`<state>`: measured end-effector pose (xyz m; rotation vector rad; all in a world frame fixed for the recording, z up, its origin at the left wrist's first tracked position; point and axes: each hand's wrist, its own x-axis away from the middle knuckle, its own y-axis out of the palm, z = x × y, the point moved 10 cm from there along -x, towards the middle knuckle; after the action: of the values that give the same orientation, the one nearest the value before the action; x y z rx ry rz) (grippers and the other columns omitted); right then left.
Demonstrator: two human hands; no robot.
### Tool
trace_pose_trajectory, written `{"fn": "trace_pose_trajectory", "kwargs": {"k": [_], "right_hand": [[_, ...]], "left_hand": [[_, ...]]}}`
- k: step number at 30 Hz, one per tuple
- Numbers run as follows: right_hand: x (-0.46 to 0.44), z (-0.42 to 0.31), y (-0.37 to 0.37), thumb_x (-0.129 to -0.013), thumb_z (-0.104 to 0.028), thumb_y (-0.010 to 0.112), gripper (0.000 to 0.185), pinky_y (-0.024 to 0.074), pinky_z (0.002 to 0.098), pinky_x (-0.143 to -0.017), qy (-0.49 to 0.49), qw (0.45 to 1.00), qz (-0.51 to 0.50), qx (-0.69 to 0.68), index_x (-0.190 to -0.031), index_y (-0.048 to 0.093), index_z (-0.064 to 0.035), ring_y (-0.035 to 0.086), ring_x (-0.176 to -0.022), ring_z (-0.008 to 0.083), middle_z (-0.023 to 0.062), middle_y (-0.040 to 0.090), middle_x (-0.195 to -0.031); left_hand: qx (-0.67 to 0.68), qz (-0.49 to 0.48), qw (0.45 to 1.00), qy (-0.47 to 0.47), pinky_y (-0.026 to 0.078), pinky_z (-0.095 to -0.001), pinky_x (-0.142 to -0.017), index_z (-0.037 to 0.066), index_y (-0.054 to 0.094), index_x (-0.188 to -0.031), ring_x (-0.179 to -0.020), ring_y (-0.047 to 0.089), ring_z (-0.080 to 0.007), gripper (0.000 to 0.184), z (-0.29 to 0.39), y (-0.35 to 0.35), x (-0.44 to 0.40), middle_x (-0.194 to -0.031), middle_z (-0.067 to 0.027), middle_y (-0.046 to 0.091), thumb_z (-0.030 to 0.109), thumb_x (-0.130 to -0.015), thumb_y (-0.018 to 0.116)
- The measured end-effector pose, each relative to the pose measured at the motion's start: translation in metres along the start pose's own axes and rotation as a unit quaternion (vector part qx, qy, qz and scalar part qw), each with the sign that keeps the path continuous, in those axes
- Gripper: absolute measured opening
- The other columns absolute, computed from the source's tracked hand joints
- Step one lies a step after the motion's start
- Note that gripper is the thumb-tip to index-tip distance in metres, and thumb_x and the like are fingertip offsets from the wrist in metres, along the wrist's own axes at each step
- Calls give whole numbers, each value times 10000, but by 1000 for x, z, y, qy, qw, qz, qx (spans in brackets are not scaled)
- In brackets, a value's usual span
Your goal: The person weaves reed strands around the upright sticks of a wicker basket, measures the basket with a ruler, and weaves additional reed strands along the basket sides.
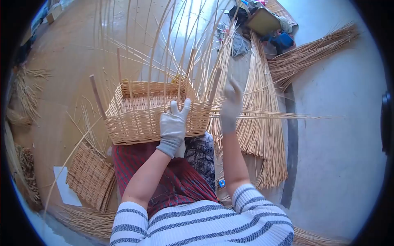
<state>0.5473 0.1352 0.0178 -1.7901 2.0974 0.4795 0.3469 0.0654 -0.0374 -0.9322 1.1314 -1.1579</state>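
Observation:
A rectangular wicker basket (135,126) rests on my lap, with corner stakes and long thin rods standing up from its walls. My left hand (173,124), in a pale glove, lies against the front wall, its fingers over the rim and a couple of them pointing up; it grips the wall. To the right of the basket, my right hand (232,104), also gloved, is raised near the right corner stake (214,85). Motion blurs its fingers, and whether it holds a rod cannot be made out. Several thin rods stick out rightward from the basket's right side.
Bundles of pale rods (262,131) lie on the floor at the right, with a browner bundle (312,53) beyond. Woven panels (91,176) and a white sheet (65,186) are at the lower left. Bags and a blue container (283,41) sit at the top right.

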Motion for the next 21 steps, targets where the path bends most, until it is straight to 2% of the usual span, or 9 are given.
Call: {"fn": "trace_pose_trajectory", "kwargs": {"k": [4,6,9,10,11,14,17,18,21], "right_hand": [[98,24,-63,-856,135,406,557,523,244,-706,185,977,106,21,-1356,498,-93,627,-874,137,84,635,-1065],[102,-21,35,-872,135,453,511,520,235,-723,152,987,-28,39,-1337,515,-67,621,-873,109,71,642,-1099],[132,-57,196,-841,0,597,446,496,327,-933,112,946,-277,-123,-1282,590,-70,596,-1102,208,93,599,-1221],[132,-115,240,-795,-84,661,524,472,376,-975,-88,923,-370,60,-1310,595,-158,577,-1137,291,111,590,-1231],[147,-127,277,-772,-142,689,561,438,406,-1015,-160,910,-381,22,-1316,598,-245,547,-1173,330,114,601,-1204],[195,-156,344,-757,-165,697,550,435,409,-1003,-319,837,-442,-56,-1293,608,-250,542,-1178,308,88,626,-1155],[241,-139,353,-774,-156,676,419,450,424,-932,-263,786,-560,4,-1188,637,-206,578,-1010,311,81,620,-1018],[255,-126,351,-783,-144,670,356,455,423,-904,-240,773,-583,67,-1136,646,-184,581,-948,317,89,609,-963],[186,-77,282,-868,-56,597,109,511,388,-834,80,936,-250,-233,-966,624,-97,620,-913,264,77,647,-883]], "left_hand": [[160,79,982,58,499,-410,-784,260,487,-1408,-852,610,-291,598,1,-16,15,-1313,-158,485,192,-840,659],[248,100,959,91,485,-402,-871,199,566,-1322,-953,627,-266,485,-14,-31,41,-1292,-128,526,156,-847,652],[460,296,836,-46,469,-391,-901,55,571,-1259,-1001,584,-209,417,-141,6,101,-1184,-107,574,305,-927,595],[468,331,816,-76,472,-382,-896,35,572,-1240,-997,579,-206,423,-180,6,114,-1148,-100,583,342,-949,574],[476,365,793,-104,474,-373,-890,16,574,-1222,-992,574,-203,441,-217,5,127,-1111,-94,592,378,-971,554],[603,326,707,-174,475,-341,-825,26,586,-1143,-920,560,-194,517,-263,-62,91,-1022,-62,583,504,-979,475],[690,293,626,-214,475,-320,-781,33,594,-1090,-872,551,-187,591,-282,-78,53,-963,-41,577,588,-983,422],[752,167,613,-176,460,-304,-744,44,590,-1048,-833,536,-176,662,-270,-62,29,-904,-27,558,666,-946,390],[841,-12,533,-91,442,-289,-702,57,585,-996,-790,522,-161,768,-262,-30,8,-843,-19,544,776,-886,341]]}}
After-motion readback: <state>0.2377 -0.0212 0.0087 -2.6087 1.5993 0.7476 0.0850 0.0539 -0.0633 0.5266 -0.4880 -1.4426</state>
